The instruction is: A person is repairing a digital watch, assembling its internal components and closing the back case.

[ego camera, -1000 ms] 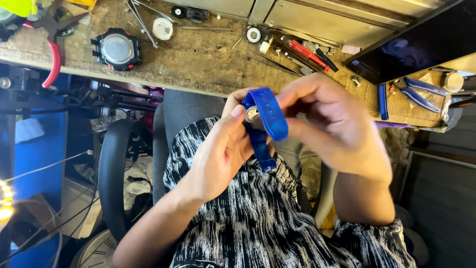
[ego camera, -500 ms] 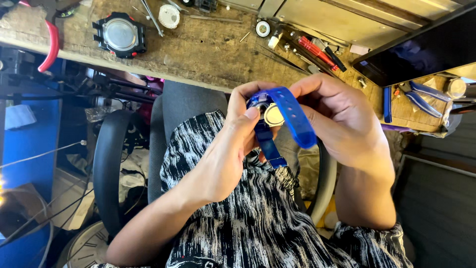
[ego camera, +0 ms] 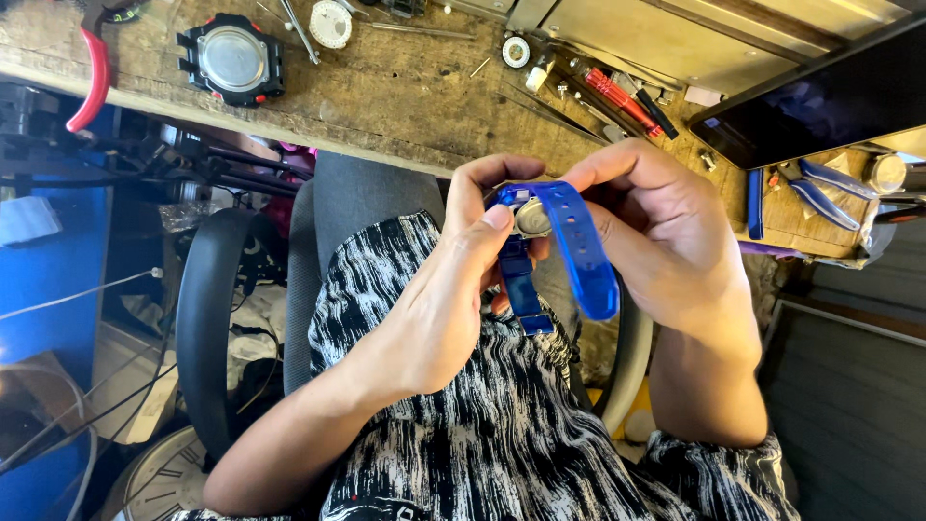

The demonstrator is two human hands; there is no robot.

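Over my lap I hold a blue wristwatch (ego camera: 569,246), its metal back facing up and both blue straps hanging down. My left hand (ego camera: 439,289) grips the case from the left, with the thumb pressed on the round metal back. From the right, my right hand (ego camera: 666,241) pinches the case and the upper strap with its fingertips. Under the hands lie my black-and-white patterned clothes.
A worn wooden workbench (ego camera: 386,87) runs across the top. On it lie a black watch case (ego camera: 231,63), red-handled pliers (ego camera: 92,77), a white round part (ego camera: 331,22), screwdrivers (ego camera: 617,92), blue strap pieces (ego camera: 820,188) and a dark screen (ego camera: 820,106). A grey chair (ego camera: 222,318) stands at left.
The view has shifted a little and the watch has turned slightly in my fingers. Both hands keep their hold on it.
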